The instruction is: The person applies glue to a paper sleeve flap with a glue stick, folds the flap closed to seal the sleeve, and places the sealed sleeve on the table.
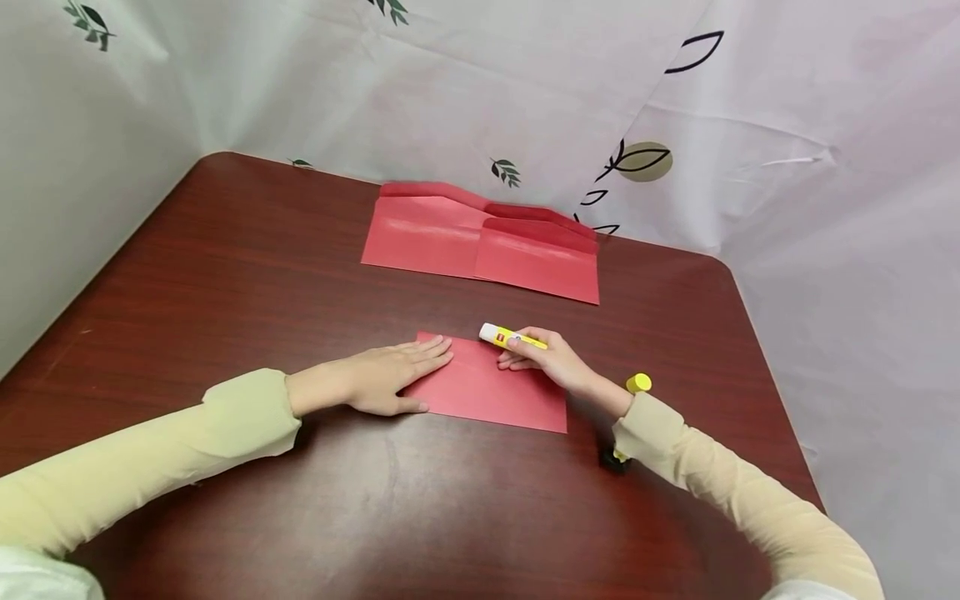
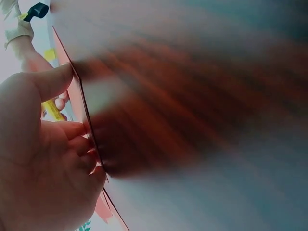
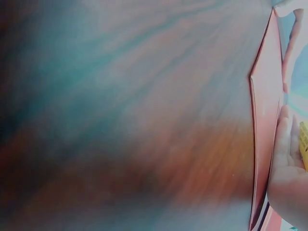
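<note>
A red envelope [image 1: 487, 393] lies flat on the table before me. My left hand [image 1: 390, 377] rests on its left end, fingers extended over the paper and thumb at the near edge. In the left wrist view that thumb [image 2: 53, 82] touches the envelope's edge. Above the far right part of the envelope, my right hand [image 1: 553, 358] holds a yellow glue stick [image 1: 501, 336], its white end pointing left. Only a bit of the glue stick [image 3: 304, 142] shows in the right wrist view, beside the right hand [image 3: 288, 178].
Two more red envelopes [image 1: 427, 229] with raised flaps lie overlapping at the table's [image 1: 262, 275] far side. A yellow cap [image 1: 638, 382] stands by my right cuff. Partly hidden under that sleeve is a small black and yellow thing [image 1: 617, 460]. Patterned white curtains [image 1: 525, 83] surround the table.
</note>
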{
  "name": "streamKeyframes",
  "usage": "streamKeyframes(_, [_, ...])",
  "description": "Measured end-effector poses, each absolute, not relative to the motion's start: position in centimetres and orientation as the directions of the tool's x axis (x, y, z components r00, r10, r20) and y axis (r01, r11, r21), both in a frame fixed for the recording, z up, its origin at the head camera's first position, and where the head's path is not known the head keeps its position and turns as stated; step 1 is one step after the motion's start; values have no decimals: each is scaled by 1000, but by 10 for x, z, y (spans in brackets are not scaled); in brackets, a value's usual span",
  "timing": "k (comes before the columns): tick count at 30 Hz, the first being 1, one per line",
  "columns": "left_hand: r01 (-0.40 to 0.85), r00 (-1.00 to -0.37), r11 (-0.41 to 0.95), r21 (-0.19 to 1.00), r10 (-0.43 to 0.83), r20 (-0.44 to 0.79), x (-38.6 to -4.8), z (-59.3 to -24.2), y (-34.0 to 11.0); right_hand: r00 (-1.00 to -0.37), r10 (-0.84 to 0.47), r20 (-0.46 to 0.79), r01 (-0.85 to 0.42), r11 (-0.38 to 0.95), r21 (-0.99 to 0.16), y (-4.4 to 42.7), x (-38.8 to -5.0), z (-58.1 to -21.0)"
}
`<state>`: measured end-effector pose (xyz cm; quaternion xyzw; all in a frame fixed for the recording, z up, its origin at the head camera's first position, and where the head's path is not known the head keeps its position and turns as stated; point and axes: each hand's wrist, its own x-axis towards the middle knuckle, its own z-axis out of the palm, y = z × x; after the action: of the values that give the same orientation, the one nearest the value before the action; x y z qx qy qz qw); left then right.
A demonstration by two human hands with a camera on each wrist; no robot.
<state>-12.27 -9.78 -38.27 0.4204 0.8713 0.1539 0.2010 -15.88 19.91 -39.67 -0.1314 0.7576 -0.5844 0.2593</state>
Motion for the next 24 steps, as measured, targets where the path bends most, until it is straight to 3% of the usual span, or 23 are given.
streamKeyframes(24, [655,-640,653,381,747,-181,-118,-382,-113,-875,-421,-237,120,285,-951,240,-154,-396])
